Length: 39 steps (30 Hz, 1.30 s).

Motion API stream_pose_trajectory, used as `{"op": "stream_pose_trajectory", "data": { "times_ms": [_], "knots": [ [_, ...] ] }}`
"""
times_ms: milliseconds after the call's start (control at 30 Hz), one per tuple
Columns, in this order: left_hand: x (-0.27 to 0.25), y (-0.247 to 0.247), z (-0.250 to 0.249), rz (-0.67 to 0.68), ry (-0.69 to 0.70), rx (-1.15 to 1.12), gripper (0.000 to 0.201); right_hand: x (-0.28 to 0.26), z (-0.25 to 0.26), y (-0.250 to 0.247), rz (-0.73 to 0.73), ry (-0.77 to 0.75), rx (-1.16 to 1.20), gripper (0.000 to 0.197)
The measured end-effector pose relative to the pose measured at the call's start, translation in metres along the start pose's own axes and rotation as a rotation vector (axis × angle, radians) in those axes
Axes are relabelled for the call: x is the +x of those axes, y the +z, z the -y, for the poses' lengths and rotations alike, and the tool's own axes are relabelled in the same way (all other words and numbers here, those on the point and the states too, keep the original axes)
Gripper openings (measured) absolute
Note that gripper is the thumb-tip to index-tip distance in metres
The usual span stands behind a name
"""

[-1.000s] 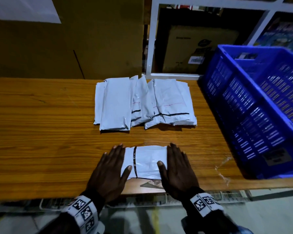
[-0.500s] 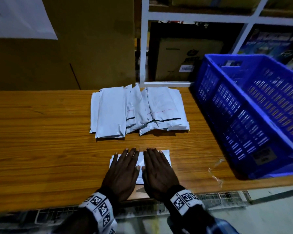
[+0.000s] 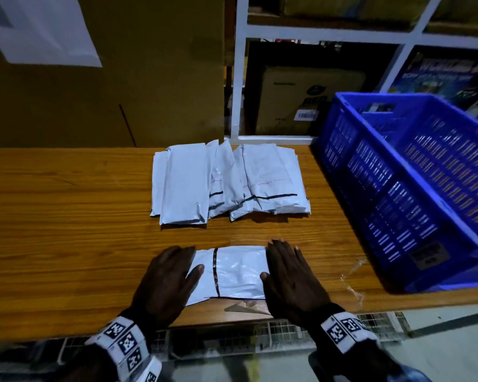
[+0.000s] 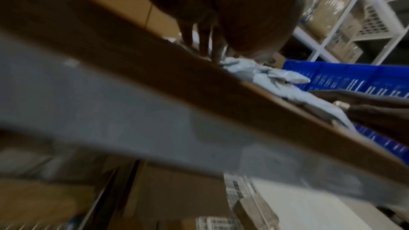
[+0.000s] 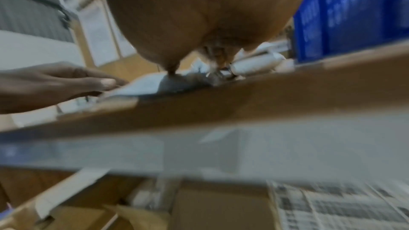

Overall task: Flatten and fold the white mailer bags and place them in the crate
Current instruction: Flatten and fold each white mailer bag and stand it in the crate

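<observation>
White plastic mailer bag [image 3: 238,271] lies flat near the front edge of the wooden tabletop [image 3: 66,216], a dark strip crossing it toward its left end; both sets of fingers are straight and released, grasping nothing, left hand [image 3: 166,282] palm-down on the bag's left end, right hand [image 3: 290,279] palm-down on its right end, thumbs angled inward onto the plastic. Checkered marker bands wrap both wrists; beyond the hands a pile of mailer bags [image 3: 229,183] sits mid-tabletop, and the blue crate [image 3: 403,183] stands at the right edge, its label and the shelf cartons' print too blurred to read.
</observation>
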<state>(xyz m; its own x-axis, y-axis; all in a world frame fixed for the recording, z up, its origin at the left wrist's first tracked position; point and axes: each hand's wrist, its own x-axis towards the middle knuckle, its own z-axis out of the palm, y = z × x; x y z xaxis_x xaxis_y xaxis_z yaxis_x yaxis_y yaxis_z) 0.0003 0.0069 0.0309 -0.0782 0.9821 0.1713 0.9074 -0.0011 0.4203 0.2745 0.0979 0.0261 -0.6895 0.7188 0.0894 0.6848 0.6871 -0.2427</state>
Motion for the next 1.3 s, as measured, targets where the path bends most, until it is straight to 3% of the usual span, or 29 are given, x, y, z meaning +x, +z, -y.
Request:
{"op": "stream_pose_trajectory", "data": {
  "times_ms": [33, 100, 300, 367, 400, 500, 633, 767, 900, 967, 1067, 1200, 1300],
  "knots": [
    [0.004, -0.002, -0.002, -0.057, 0.041, 0.001, 0.059, 0.004, 0.002, -0.001, -0.022, -0.040, 0.013, 0.060],
    [0.012, -0.005, -0.006, -0.032, 0.080, 0.034, 0.062, 0.013, 0.007, -0.011, -0.012, -0.077, 0.034, 0.063],
    [0.036, -0.015, -0.002, 0.293, 0.031, 0.186, 0.099, 0.041, 0.010, -0.037, 0.196, -0.003, 0.085, 0.078],
    [0.048, -0.020, -0.001, 0.375, 0.020, 0.181, 0.097, 0.045, 0.011, -0.042, 0.224, 0.029, 0.095, 0.083],
    [0.052, -0.024, -0.001, 0.370, 0.028, 0.162, 0.090, 0.047, 0.012, -0.045, 0.232, 0.032, 0.106, 0.084],
    [0.058, -0.036, -0.003, 0.112, 0.188, 0.045, 0.053, 0.052, 0.016, -0.058, 0.191, 0.002, 0.147, 0.076],
    [0.051, -0.055, -0.019, -0.109, 0.278, -0.150, 0.016, 0.052, 0.018, -0.075, 0.029, -0.184, 0.084, 0.051],
    [0.026, -0.052, -0.024, -0.193, 0.304, -0.143, 0.019, 0.045, 0.029, -0.074, -0.202, -0.250, -0.126, 0.026],
    [-0.005, -0.016, -0.002, -0.117, 0.388, -0.049, 0.027, 0.023, 0.036, -0.048, -0.164, -0.184, -0.181, 0.021],
    [-0.019, -0.001, 0.000, -0.056, 0.352, -0.098, 0.034, 0.012, 0.039, -0.034, -0.107, -0.140, -0.145, 0.026],
    [-0.024, 0.008, -0.011, -0.077, 0.260, -0.163, 0.042, 0.008, 0.046, -0.019, -0.051, -0.074, -0.061, 0.050],
    [-0.003, 0.019, -0.023, -0.087, 0.177, -0.081, 0.054, 0.034, 0.068, 0.000, -0.074, -0.036, -0.022, 0.051],
    [0.010, 0.028, -0.025, -0.001, 0.139, -0.016, 0.057, 0.046, 0.081, 0.017, 0.001, -0.026, -0.046, 0.057]
  ]
}}
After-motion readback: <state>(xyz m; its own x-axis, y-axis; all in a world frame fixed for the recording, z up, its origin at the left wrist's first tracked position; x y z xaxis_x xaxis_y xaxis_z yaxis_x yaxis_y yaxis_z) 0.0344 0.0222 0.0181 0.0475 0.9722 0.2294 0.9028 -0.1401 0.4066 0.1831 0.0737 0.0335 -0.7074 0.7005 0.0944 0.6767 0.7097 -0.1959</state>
